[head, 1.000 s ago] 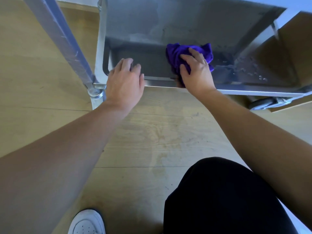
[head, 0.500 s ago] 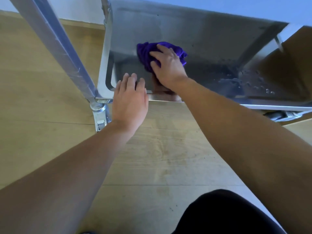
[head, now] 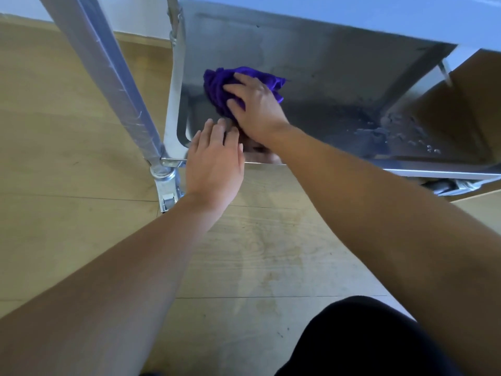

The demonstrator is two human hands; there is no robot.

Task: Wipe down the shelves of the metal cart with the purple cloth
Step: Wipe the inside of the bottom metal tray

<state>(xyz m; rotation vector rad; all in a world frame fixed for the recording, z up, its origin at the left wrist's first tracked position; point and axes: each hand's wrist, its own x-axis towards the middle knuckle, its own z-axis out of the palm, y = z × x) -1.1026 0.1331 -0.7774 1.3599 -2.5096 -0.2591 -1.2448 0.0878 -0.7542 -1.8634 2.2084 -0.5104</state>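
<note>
On a pale wooden floor [head: 67, 118] beside a white wall stands the metal cart [head: 325, 63], its lowest shelf a shallow steel tray with a raised rim. The purple cloth [head: 217, 85], bunched, lies on the tray's left part, near the left rim; the right hand [head: 257, 107] curls its fingers over it and presses it to the steel. The left hand [head: 214, 164], fingers straight, rests flat on the front rim by the corner post [head: 108, 77] and caster [head: 168, 196]. Water droplets [head: 393, 131] dot the tray's right part, well apart from the cloth.
</note>
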